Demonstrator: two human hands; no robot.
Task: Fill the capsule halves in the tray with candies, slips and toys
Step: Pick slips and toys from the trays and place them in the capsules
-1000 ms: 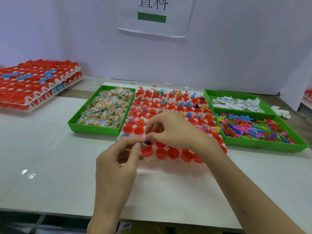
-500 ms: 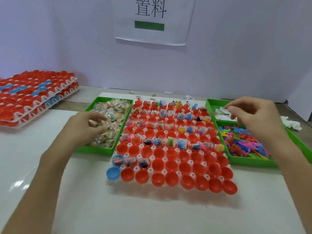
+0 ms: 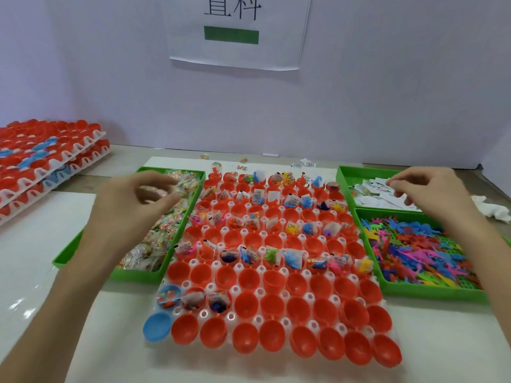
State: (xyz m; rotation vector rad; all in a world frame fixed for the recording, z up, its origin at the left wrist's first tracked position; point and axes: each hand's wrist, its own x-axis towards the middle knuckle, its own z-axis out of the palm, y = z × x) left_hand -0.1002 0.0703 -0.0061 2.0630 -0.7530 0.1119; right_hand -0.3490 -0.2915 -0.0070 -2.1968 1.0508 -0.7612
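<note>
Worktop (image 3: pixel 276 363): white, glossy.

Tray (image 3: pixel 154 344): one, white moulded plastic with round pegs, centre of the worktop. It carries smooth egg-shaped capsule halves (image 3: pixel 302 338), nine in the front row. Two are blue, at the front left corner, and the others seen are red. In the front row all nine are bare. In the second row the three at the left are filled and six are bare. Many of the rear rows are filled.

Bins, three, green plastic, rectangular:
- Candy bin (image 3: pixel 132 275), touching the tray's left side, holds crinkled clear-wrapped candies (image 3: pixel 168 230).
- Slip bin (image 3: pixel 343 172), right rear, holds white paper slips (image 3: pixel 370 197).
- Toy bin (image 3: pixel 431 291), right front, holds thin flat plastic toys (image 3: pixel 420 250) in mixed colours.

Left hand (image 3: pixel 138 197): blurred, over the candy bin, fingers loosely curled with a gap to the thumb; nothing seen in it.

Right hand (image 3: pixel 431 194): over the slip bin, fingers bent down onto the slips. I cannot tell whether it is pinching one.

Stack (image 3: pixel 49 167) of loaded trays: far left, at least two high.

Sign (image 3: pixel 237 31): one paper sheet on the wall.

Tissue (image 3: pixel 492 208): one, crumpled, white, right of the slip bin.
</note>
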